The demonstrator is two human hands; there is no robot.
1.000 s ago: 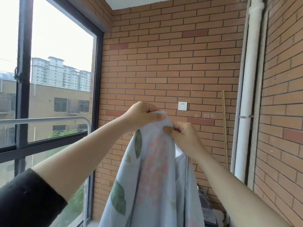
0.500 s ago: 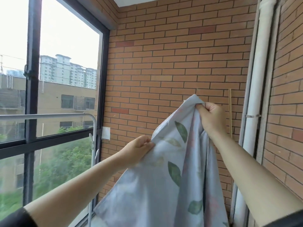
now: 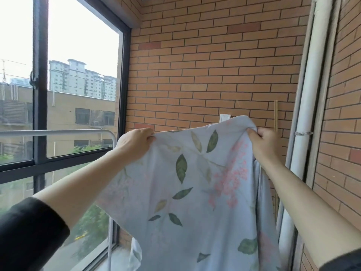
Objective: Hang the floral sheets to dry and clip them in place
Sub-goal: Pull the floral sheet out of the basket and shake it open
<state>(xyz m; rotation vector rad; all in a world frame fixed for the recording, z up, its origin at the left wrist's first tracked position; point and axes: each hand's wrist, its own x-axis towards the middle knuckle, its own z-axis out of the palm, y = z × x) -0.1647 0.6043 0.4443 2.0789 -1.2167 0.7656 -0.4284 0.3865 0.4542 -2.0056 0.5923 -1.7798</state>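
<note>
The left hand [image 3: 134,144] pinched the top edge of the pale blue sheet [image 3: 195,202] printed with green leaves and pink blossoms. The right hand [image 3: 264,145] gripped its bunched upper corner, part of the grip buried in cloth. The sheet hung spread between them, its bottom cut off, partly covering a white wall socket [image 3: 224,117]. Half a second earlier the left hand sat lower; now the edge ran nearly level.

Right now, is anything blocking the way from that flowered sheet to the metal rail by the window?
Nothing visible does. The left hand and right hand grip the floral sheet right of the metal rail; only air lies between.
</note>
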